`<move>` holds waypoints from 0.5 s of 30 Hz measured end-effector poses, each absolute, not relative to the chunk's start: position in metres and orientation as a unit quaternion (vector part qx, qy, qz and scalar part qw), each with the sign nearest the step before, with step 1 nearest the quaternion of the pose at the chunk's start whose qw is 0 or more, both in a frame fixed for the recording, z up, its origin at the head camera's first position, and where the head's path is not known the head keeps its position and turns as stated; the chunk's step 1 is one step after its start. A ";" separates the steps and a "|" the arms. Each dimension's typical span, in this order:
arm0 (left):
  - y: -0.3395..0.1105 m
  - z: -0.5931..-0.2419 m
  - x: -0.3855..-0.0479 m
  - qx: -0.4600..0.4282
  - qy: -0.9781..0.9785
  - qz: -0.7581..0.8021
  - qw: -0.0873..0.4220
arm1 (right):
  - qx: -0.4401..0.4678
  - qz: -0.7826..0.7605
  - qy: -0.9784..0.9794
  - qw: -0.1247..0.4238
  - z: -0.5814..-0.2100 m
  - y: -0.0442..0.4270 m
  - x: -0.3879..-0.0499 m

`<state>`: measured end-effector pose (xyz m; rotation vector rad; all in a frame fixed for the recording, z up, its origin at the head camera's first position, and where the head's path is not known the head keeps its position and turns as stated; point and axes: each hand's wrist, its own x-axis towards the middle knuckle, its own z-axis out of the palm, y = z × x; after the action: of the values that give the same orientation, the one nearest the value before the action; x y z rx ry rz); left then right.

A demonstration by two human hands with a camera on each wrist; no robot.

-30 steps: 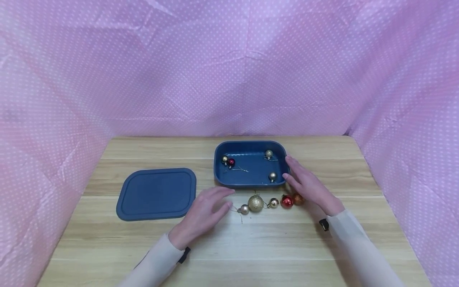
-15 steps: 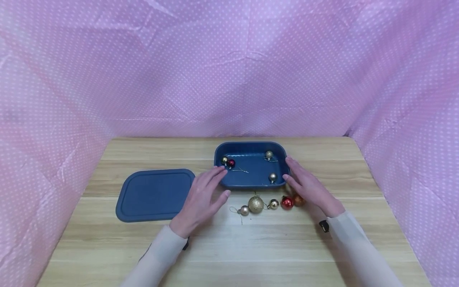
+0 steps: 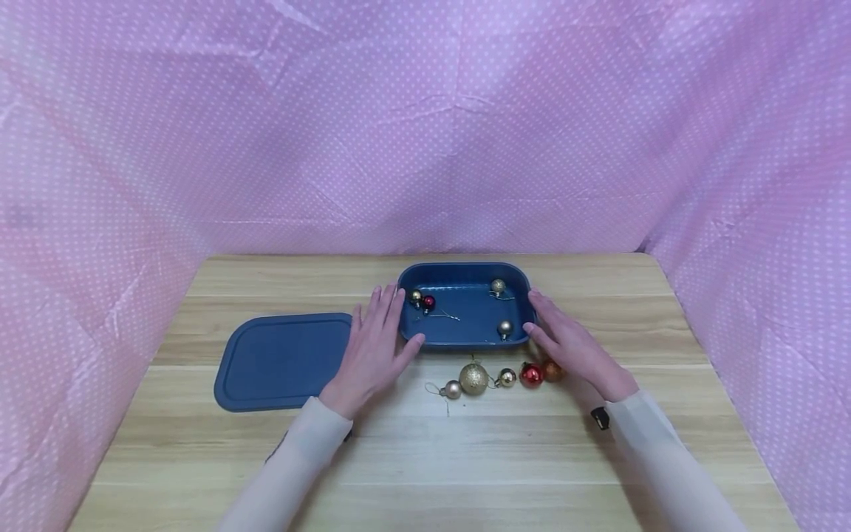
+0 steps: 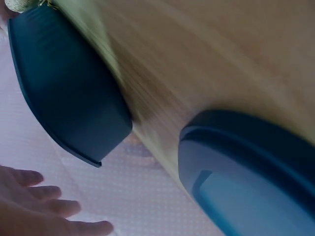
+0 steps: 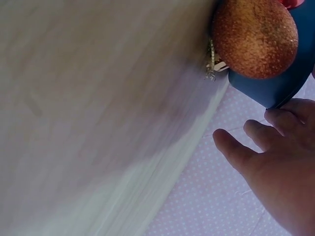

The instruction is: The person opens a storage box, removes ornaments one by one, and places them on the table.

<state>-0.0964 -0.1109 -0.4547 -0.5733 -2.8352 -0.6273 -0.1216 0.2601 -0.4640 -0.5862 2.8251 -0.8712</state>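
A blue rectangular box [image 3: 465, 344] holds several small ornaments, among them a dark red ball [image 3: 428, 302] and a gold ball [image 3: 505, 327]. My left hand [image 3: 371, 349], fingers extended, lies along the box's left side; the left wrist view shows its spread fingers near the box wall [image 4: 69, 83]. At the right end, my right hand [image 3: 577, 344] rests its fingers and thumb against the rim. In front of the box, a row of ornaments includes a glittery gold ball [image 3: 474, 378], a red ball [image 3: 531, 374] and an orange ball [image 5: 255, 37].
A blue lid [image 3: 286, 362] lies flat on the wooden table [image 3: 425, 458] left of the box, its right edge beside my left hand. Pink dotted cloth [image 3: 425, 148] hangs behind the table and at both sides.
My left hand has moved up and away from the front ornaments to the box's left side, its fingers straighter. The right hand has stayed at the right end.
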 end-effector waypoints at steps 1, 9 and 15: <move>-0.111 -0.455 -0.098 -0.185 -0.957 -0.211 0.079 | -0.194 -0.289 0.935 0.064 -0.464 0.260 -0.122; -0.111 -0.461 -0.110 -0.148 -0.970 -0.191 0.009 | -0.186 -0.285 0.938 0.072 -0.458 0.261 -0.123; -0.113 -0.464 -0.112 -0.147 -0.971 -0.189 -0.004 | -0.191 -0.286 0.938 0.037 -0.447 0.257 -0.125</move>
<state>-0.1124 -0.1126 -0.4645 -0.4621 -3.0585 -0.5966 -0.1253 0.2570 -0.4470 -0.5869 2.8794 -0.8779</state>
